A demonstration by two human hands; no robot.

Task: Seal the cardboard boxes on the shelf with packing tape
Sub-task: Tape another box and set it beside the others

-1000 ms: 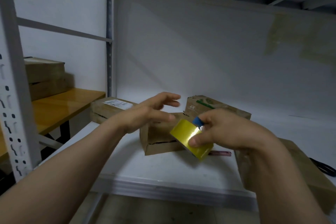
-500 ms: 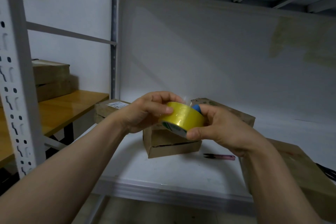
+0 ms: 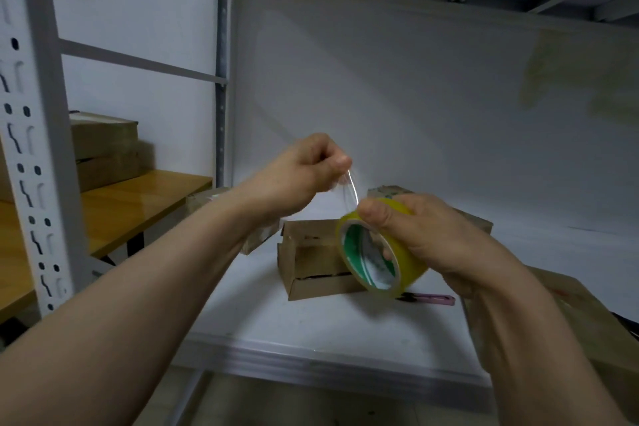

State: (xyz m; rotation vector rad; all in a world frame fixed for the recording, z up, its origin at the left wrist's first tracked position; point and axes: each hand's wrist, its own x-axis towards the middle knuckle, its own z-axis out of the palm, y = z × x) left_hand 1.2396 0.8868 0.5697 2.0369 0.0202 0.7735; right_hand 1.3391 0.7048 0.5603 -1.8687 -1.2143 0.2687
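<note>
My right hand (image 3: 425, 235) grips a yellowish roll of packing tape (image 3: 404, 266), its green-printed core facing me. My left hand (image 3: 307, 169) pinches the free end of the clear tape strip (image 3: 352, 188), which stretches up and left from the roll. Both hands hover above the white shelf (image 3: 311, 328). Behind them a small cardboard box (image 3: 311, 263) sits mid-shelf. Another cardboard box (image 3: 390, 191) stands behind it, one (image 3: 204, 195) lies at the back left, and a larger box (image 3: 587, 315) is at the right, partly hidden by my forearm.
A pink-handled cutter (image 3: 434, 299) lies on the shelf under the roll. A perforated shelf upright (image 3: 38, 135) stands at the left. Beyond it is a wooden table (image 3: 131, 207) with stacked boxes (image 3: 103, 149). A black cable (image 3: 627, 325) shows at the far right.
My left hand went from open to touching the roll, then pinched the tape end and pulled it up and left. The roll turned so its core faces me.
</note>
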